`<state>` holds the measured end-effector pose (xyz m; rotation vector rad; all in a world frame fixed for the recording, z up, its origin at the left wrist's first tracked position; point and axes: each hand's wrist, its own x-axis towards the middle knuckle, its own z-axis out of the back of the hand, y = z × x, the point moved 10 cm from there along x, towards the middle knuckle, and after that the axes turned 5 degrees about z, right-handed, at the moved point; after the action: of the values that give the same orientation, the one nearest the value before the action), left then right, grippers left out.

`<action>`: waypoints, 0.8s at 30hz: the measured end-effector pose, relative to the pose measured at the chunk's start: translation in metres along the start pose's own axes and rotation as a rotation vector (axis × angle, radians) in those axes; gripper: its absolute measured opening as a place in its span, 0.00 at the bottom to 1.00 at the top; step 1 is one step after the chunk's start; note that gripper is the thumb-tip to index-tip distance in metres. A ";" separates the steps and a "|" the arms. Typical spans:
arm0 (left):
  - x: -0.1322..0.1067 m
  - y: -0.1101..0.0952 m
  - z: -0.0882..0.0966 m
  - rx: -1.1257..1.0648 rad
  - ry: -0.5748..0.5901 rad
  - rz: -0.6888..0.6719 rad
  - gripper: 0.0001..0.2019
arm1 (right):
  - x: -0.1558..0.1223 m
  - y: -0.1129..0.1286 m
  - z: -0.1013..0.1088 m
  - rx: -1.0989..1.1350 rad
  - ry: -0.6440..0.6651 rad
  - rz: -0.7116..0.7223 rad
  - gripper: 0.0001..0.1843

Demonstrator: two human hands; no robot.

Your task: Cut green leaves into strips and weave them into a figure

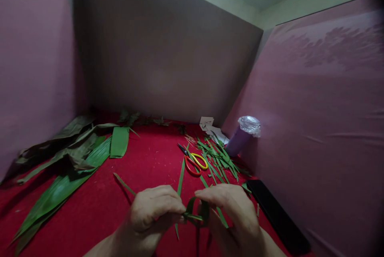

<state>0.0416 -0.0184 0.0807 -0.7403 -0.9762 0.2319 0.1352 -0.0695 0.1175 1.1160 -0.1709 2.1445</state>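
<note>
Between my two hands is a green leaf strip [205, 211] bent into a loop, held above the red cloth. My left hand [156, 213] pinches its left end between thumb and fingers. On the other side, my right hand [232, 213] has its fingertips on the top and right of the loop, closed around it. A thin stem end [124, 184] sticks out to the left behind my left hand. Just beyond the hands lie scissors [193, 163] with one red and one yellow handle. Cut green leaf strips [219, 157] are scattered to their right.
Large green leaves [64, 189] and dried leaves [75, 149] lie at the left. A purple cup [237, 141] with plastic wrap stands by the right wall, near white paper pieces [207, 123]. A black phone-like slab [277, 215] lies at right. Panels enclose the red cloth [147, 161].
</note>
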 end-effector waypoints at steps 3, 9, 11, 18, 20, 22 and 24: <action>0.000 0.001 0.000 -0.006 -0.006 0.011 0.07 | 0.001 0.000 0.004 -0.013 -0.024 -0.021 0.12; -0.002 0.004 0.000 -0.019 -0.013 0.027 0.06 | 0.001 -0.005 0.003 -0.015 -0.081 -0.055 0.10; -0.003 0.004 -0.002 -0.002 0.004 0.022 0.07 | 0.002 -0.012 -0.001 0.035 -0.070 -0.122 0.08; -0.001 -0.005 -0.004 0.098 0.025 -0.058 0.06 | -0.001 -0.026 -0.009 0.163 -0.136 -0.317 0.07; -0.002 -0.002 -0.004 0.100 0.030 -0.042 0.06 | -0.004 -0.028 -0.009 0.161 -0.162 -0.345 0.06; -0.003 0.001 -0.005 0.088 0.032 -0.021 0.06 | -0.008 -0.031 -0.013 0.202 -0.168 -0.373 0.05; -0.004 0.003 -0.005 0.078 0.036 -0.006 0.07 | -0.010 -0.034 -0.016 0.260 -0.159 -0.390 0.04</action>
<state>0.0444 -0.0204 0.0744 -0.6679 -0.9295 0.2496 0.1496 -0.0432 0.0930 1.3445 0.2438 1.7634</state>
